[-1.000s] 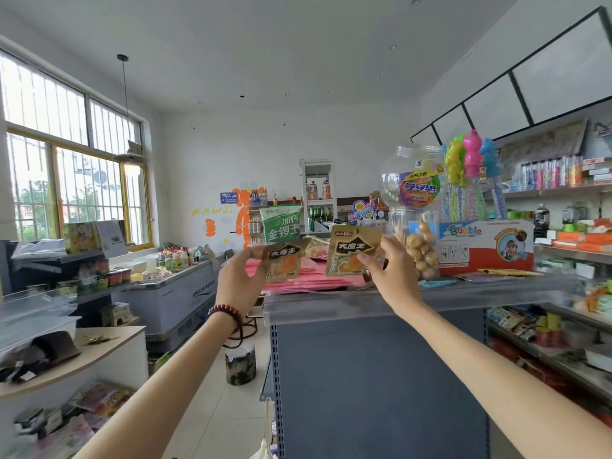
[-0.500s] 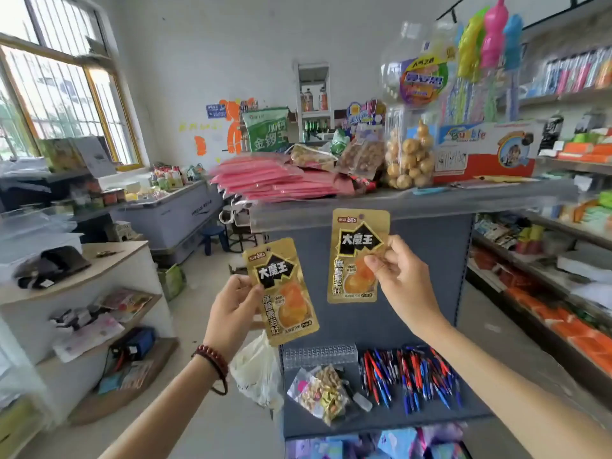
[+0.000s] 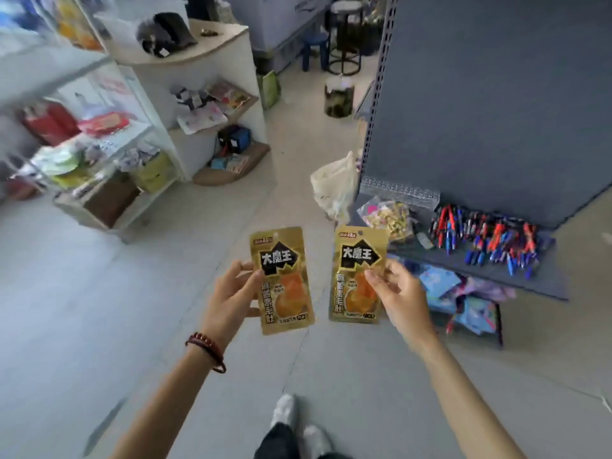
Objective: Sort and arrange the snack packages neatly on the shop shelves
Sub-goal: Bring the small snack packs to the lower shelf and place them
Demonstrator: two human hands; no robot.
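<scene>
Two matching gold snack packets with black labels are held upright over the grey floor. My left hand [image 3: 230, 296] pinches the left gold packet [image 3: 283, 283] by its left edge, thumb on the front. My right hand [image 3: 399, 293] pinches the right gold packet [image 3: 356, 276] by its right edge. The packets hang side by side with a small gap between them. To the right stands the grey shelf unit [image 3: 496, 104], whose low shelf [image 3: 543, 279] carries pens and a clear bag of sweets [image 3: 389, 215].
Several red and blue pens [image 3: 486, 240] lie on the low shelf, with blue packages [image 3: 463, 299] below. A white plastic bag [image 3: 332, 187] hangs at the unit's corner. White shelves [image 3: 109, 154] and a counter [image 3: 198, 94] stand at left. Stools [image 3: 342, 38] and a bin [image 3: 338, 96] lie ahead.
My view has tipped down from the shelf top to the floor. Both hands have come down with the packets, from the top of the unit to the level of the low pen shelf.
</scene>
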